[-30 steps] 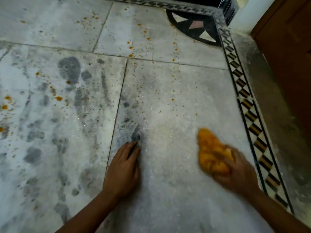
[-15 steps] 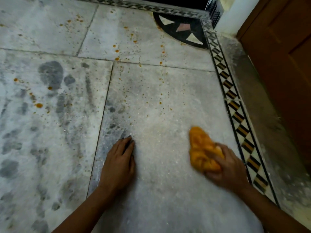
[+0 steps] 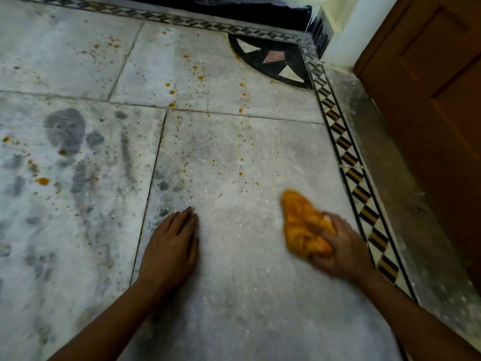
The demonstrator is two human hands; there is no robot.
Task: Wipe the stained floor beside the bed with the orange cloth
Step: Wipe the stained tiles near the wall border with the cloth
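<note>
My right hand (image 3: 343,252) grips a bunched orange cloth (image 3: 302,225) and presses it onto the pale marble floor (image 3: 234,295), close to the patterned border strip. My left hand (image 3: 173,246) lies flat on the same tile with the fingers together, palm down, holding nothing. Small orange stains (image 3: 240,173) dot the tile just beyond the cloth, and more orange spots (image 3: 171,92) sit on the farther tile. Dark grey smudges (image 3: 66,130) mark the tile to the left.
A black, white and tan border strip (image 3: 359,188) runs along the right side of the tiles. Beyond it stands a brown wooden panel (image 3: 437,113). A dark quarter-circle inlay (image 3: 276,61) fills the far corner, with a dark edge (image 3: 234,6) along the back.
My right hand has slid the cloth a little to the left and toward me. My left hand stays planted. The view has shifted, showing more of the far corner.
</note>
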